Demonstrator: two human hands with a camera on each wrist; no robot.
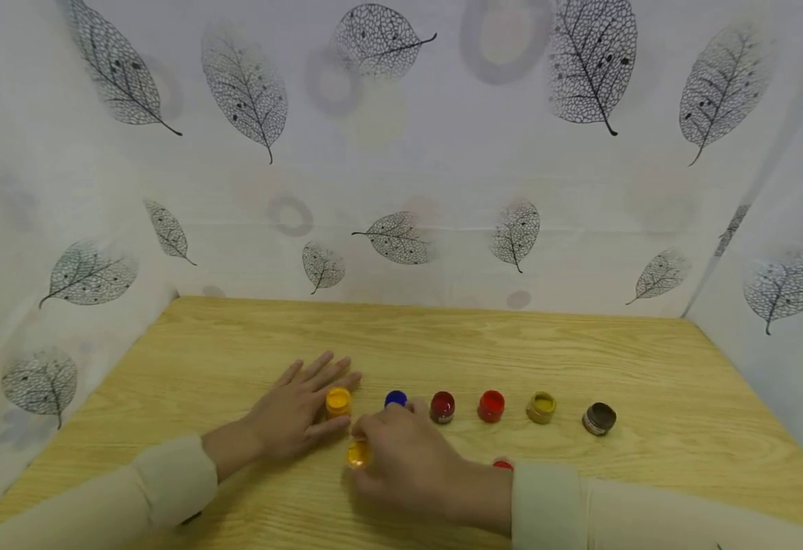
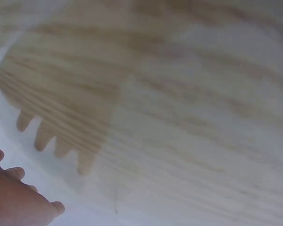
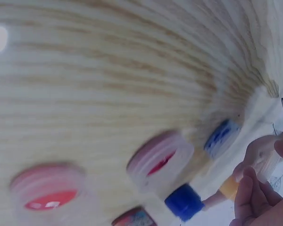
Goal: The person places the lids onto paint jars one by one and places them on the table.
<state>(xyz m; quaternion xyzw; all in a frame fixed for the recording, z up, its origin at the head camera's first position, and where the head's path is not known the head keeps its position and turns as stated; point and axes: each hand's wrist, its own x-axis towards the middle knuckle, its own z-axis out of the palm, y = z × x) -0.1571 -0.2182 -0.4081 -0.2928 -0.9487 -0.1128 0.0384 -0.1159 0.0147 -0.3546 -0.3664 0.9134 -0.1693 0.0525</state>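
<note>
My left hand (image 1: 293,412) lies on the table with its fingers spread and straight, a yellow paint jar (image 1: 338,402) standing between its thumb and index finger. In the left wrist view only part of that left hand (image 2: 21,197) shows, at the lower left corner. My right hand (image 1: 411,462) pinches a small clear lid with yellow paint in it (image 1: 358,454), just in front of the yellow jar. In the right wrist view the fingers hold this translucent lid (image 3: 265,160) near the right edge. A blue paint jar (image 1: 396,399) is partly hidden behind the right hand.
Right of the blue jar stand a dark red jar (image 1: 442,407), a bright red jar (image 1: 491,406), an ochre jar (image 1: 542,407) and a dark brown jar (image 1: 599,418). Paint-stained lids, such as a red one (image 3: 52,193) and a blue one (image 3: 221,139), lie on the wooden table (image 1: 250,336).
</note>
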